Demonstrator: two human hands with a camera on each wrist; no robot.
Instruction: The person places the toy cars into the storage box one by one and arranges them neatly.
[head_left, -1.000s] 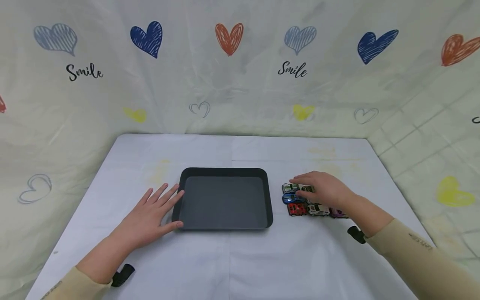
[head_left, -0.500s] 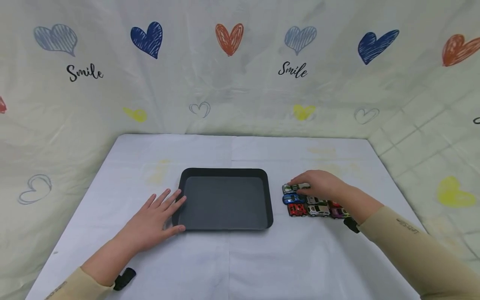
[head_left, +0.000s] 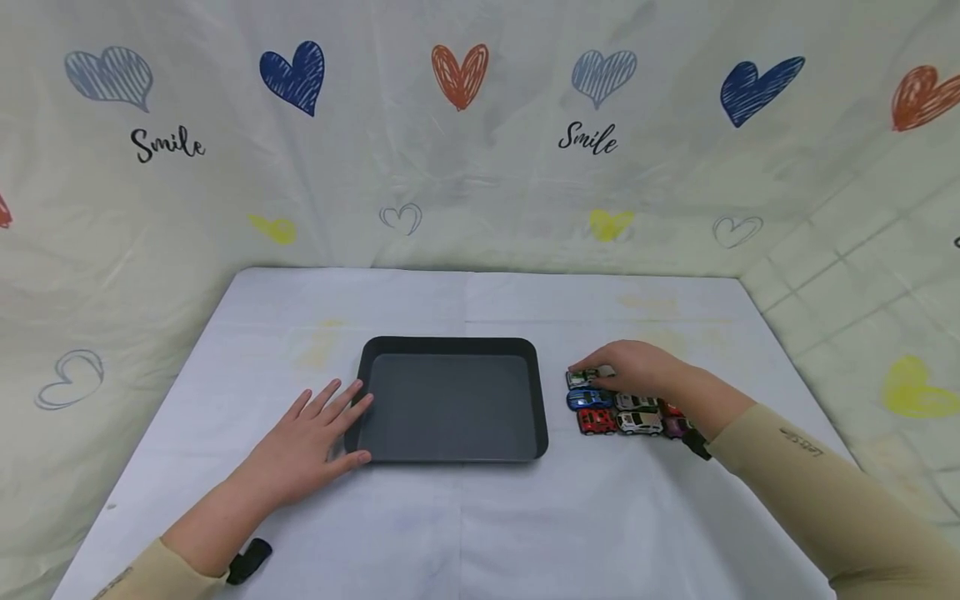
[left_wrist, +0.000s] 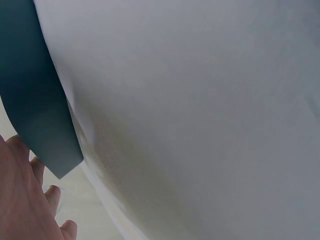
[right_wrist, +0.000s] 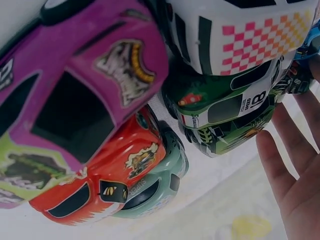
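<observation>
In the head view, a dark grey tray (head_left: 450,408) lies mid-table. My left hand (head_left: 300,446) has its fingers spread, tips and thumb at the tray's left rim. Toy cars are packed in rows right of the tray. My right hand (head_left: 637,367) reaches over them, fingers and thumb around a green and white toy car (head_left: 581,378) at the back left corner. In front of it sit a blue car (head_left: 588,399) and a red car (head_left: 596,422). The right wrist view shows a purple car (right_wrist: 75,115) and a white checkered car (right_wrist: 235,40) close up; the held car is mostly hidden.
A white cloth (head_left: 465,525) covers the table. Patterned curtain (head_left: 510,183) with hearts hangs behind and at both sides. Another white car (head_left: 640,423) stands in the front row, beneath my right forearm's reach.
My right hand has shifted slightly left over the back row, its fingers settling around the corner car. The left hand moved slightly right onto the tray's rim; the tray has stayed put.
</observation>
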